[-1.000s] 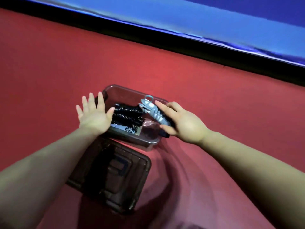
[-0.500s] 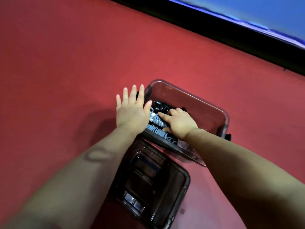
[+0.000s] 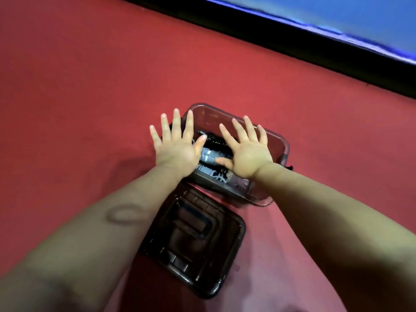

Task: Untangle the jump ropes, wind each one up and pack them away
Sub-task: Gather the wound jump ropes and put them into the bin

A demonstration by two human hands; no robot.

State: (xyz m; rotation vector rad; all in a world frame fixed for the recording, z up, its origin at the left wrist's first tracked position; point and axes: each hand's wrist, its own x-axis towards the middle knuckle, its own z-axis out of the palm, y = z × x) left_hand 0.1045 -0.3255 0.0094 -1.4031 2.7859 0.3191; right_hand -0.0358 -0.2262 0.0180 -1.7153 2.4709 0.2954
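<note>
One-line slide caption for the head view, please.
The left hand and right hand spread open over a tinted plastic box holding a black jump rope and a grey jump rope, dark lid alongside.

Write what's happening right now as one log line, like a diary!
stage: packing | left hand: open, over box | right hand: open, over box | jump ropes: wound, in box | lid: off, beside box

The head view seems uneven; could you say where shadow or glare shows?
Head view: forearms darken toward the lower edge; left hand and right hand brightly lit; a shadow falls on the red surface beside the box; the lid glints.
</note>
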